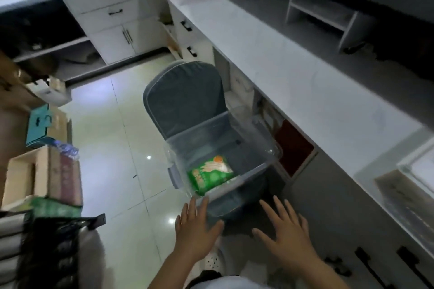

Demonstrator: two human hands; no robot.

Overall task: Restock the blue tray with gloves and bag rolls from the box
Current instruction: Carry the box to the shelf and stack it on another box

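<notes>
Glossy pale floor tiles (112, 148) and a long white bench (293, 73) along the right frame a clear plastic bin (256, 169) resting on a padded grey chair (185, 98) at centre, with one green, crinkly glove packet (209, 175) lying flat inside. Blurred cardboard boxes (30, 176) at the left edge are cut off, their contents unreadable. Both the left hand (195, 230) and the right hand (284, 232) hover just below the bin with fingers spread, holding nothing.

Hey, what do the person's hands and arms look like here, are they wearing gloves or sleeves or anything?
Both hands, left hand and right hand, are bare: no gloves, rings or watch visible. The forearms are uncovered too, with no sleeves showing before the frame's bottom edge.
</notes>
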